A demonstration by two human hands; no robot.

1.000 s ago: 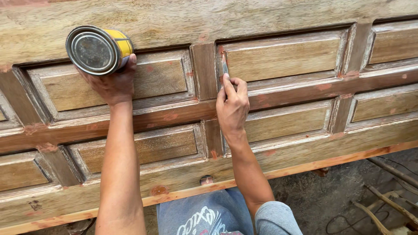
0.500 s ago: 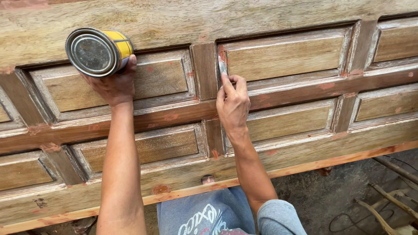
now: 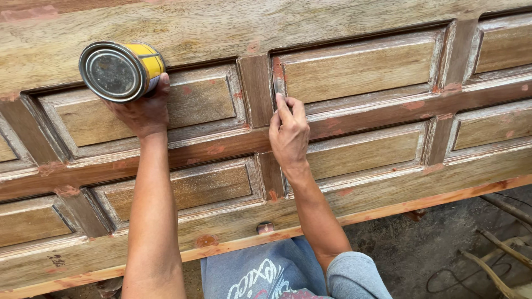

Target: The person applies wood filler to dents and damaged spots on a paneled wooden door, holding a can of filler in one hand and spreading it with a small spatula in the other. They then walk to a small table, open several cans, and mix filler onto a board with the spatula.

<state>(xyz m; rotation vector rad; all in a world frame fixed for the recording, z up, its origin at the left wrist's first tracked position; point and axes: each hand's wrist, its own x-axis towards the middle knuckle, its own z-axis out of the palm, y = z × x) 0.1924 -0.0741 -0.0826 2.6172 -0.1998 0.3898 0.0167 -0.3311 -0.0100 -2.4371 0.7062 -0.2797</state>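
Head view: we see two bare hands on a panelled wooden door lying flat, one with a can, one with a small blade.

Left hand (image 3: pixel 141 111) is clenched around a yellow tin can (image 3: pixel 121 70), its metal end facing us, the can resting on the door (image 3: pixel 354 72) just above the palm; right hand (image 3: pixel 289 133) is grasping a small putty knife (image 3: pixel 277 84), index finger stretched along it, the blade pressed on the moulding at the corner of a recessed panel (image 3: pixel 360 69) just beyond the fingertips; reddish filler patches (image 3: pixel 206 241) dot the rails below both wrists; grey shorts (image 3: pixel 266 271) show under the forearms; to the right of the right elbow we see dirt floor (image 3: pixel 421 249) and a dark cable (image 3: pixel 449 277).
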